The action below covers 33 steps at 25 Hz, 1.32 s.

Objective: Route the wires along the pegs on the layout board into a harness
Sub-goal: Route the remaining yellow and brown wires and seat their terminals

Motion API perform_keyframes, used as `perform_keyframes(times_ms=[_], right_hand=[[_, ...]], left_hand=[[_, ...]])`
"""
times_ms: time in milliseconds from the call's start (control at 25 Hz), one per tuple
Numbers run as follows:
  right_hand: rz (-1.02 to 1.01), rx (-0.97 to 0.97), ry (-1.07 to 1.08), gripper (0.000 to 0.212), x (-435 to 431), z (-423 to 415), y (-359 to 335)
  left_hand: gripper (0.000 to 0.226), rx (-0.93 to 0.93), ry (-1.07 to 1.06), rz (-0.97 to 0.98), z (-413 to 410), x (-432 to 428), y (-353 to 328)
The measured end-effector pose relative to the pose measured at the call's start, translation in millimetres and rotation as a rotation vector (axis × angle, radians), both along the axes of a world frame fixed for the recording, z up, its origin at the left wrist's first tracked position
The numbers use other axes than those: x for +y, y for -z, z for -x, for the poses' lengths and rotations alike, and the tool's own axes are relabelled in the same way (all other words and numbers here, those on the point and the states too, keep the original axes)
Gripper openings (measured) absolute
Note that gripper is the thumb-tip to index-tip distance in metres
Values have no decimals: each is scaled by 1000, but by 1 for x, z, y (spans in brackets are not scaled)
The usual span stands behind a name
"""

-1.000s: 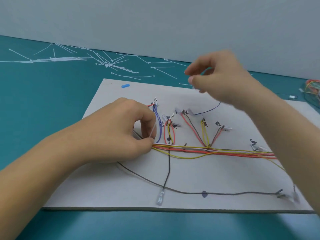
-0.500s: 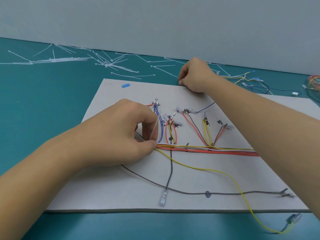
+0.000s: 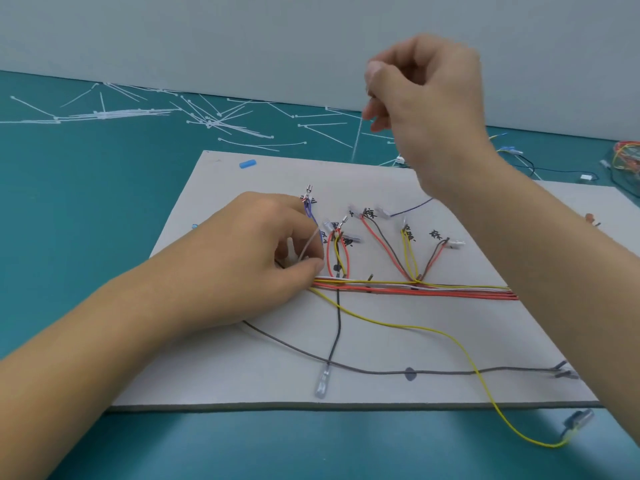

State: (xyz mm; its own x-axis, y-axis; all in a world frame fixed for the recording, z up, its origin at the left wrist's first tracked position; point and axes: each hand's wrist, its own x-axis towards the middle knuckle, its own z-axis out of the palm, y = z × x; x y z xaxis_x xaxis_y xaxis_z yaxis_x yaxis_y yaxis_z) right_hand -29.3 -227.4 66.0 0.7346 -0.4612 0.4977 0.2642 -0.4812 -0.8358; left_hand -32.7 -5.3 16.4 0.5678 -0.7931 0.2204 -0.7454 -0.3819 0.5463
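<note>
The grey layout board (image 3: 242, 375) lies on the teal table. A bundle of red, yellow and white wires (image 3: 433, 291) runs across its middle, and branches fan up to labelled ends. My left hand (image 3: 263, 258) pinches the bundle's left end, with a thin whitish strand looping by the fingers. Raised above the board's far edge, my right hand (image 3: 426, 109) pinches a white cable tie (image 3: 356, 140) that hangs down. A loose yellow wire (image 3: 415, 327) sags off the front right edge to its terminal (image 3: 578, 422). A grey wire (image 3: 363, 368) and a black wire (image 3: 337, 327) cross near the front.
Several white cable ties (image 3: 207, 123) are scattered on the table behind the board. A small blue piece (image 3: 247, 164) sits at the board's far left corner. Loose coloured wires (image 3: 627, 157) lie at the back right, beside a second board (image 3: 588, 209).
My right hand dropped to the board's far edge, then rose holding a cable tie. The yellow wire slipped out of the bundle and now hangs off the front. My left hand stayed put.
</note>
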Motion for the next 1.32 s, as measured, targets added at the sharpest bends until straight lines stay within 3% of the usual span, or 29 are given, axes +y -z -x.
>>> perform_keyframes(times_ms=[80, 160, 600, 760, 880, 1040, 1320], right_hand=[[-170, 26, -129, 8, 15, 41, 3], [-192, 91, -157, 9, 17, 74, 10], [3, 234, -72, 17, -3, 114, 33], [164, 400, -19, 18, -1, 119, 32], [253, 475, -12, 18, 1, 117, 33], [262, 444, -8, 18, -1, 116, 33], [202, 403, -37, 19, -9, 118, 25]], left_hand=[[9, -13, 2, -3, 2, -2, 1], [10, -20, -3, -4, 1, -2, 1], [16, 77, -55, -58, -1, -3, 3], [13, 175, -137, -18, 3, -8, 2], [13, 145, -208, -20, 5, -13, 4], [10, 115, -243, -34, 6, -16, 2], [7, 257, -296, -71, 2, -21, 0]])
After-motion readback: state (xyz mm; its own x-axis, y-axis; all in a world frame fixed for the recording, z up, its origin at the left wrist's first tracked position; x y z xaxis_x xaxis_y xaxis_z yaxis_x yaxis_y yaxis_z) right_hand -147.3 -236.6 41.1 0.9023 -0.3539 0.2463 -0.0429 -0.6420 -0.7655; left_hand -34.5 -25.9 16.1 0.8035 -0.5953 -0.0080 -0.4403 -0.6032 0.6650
